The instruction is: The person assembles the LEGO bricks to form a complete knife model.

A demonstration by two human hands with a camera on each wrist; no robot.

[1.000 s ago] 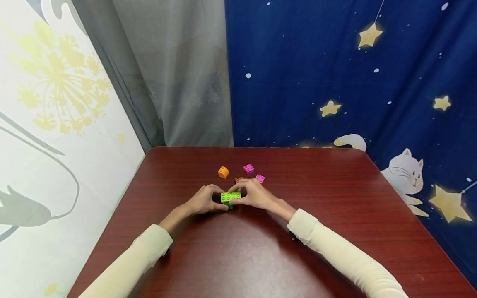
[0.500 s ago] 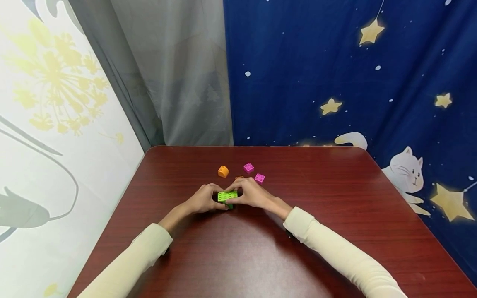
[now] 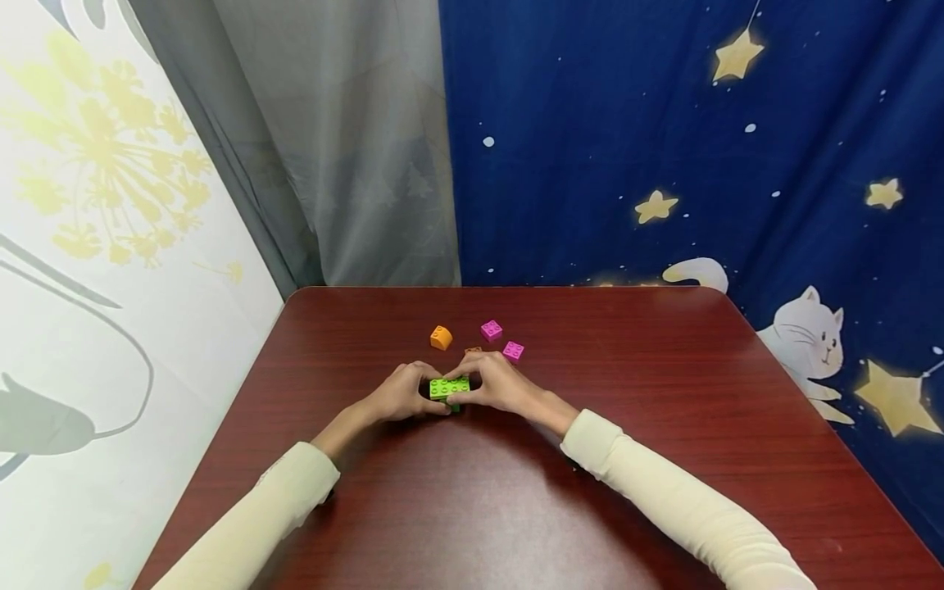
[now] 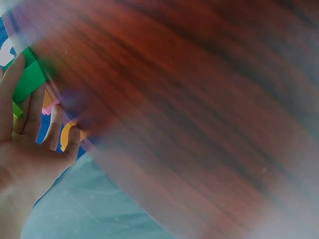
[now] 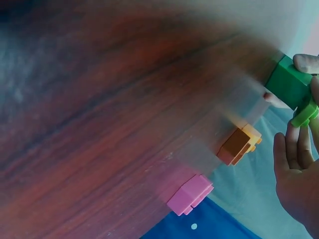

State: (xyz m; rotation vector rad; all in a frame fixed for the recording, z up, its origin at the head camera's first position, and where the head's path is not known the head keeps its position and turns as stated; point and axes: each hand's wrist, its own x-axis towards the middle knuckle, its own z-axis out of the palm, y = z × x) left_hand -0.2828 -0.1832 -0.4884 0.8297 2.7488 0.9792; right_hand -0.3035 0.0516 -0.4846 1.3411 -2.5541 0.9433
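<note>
A lime-green toy building brick (image 3: pixel 445 388) with studs on top lies over a darker green block (image 5: pixel 288 83), and both sit between the two hands at mid-table. My left hand (image 3: pixel 398 393) grips the green block from the left, its thumb at the near side and its fingers at the far side. From the right, my right hand (image 3: pixel 503 385) pinches the lime-green brick between thumb and fingers. In the right wrist view the lime-green brick (image 5: pixel 305 114) overhangs the darker block's edge. The hands partly cover both pieces.
Beyond the hands lie an orange curved brick (image 3: pixel 441 338) and two magenta bricks, one farther back (image 3: pixel 491 330) and one nearer (image 3: pixel 513 351). Another orange brick (image 3: pixel 474 350) is mostly hidden behind the right hand. The dark red table (image 3: pixel 472 508) ends at a curtain.
Over the first half second the lime-green brick shifted slightly left over the green block, with the right hand moving along. Since then both hands have stayed nearly still.
</note>
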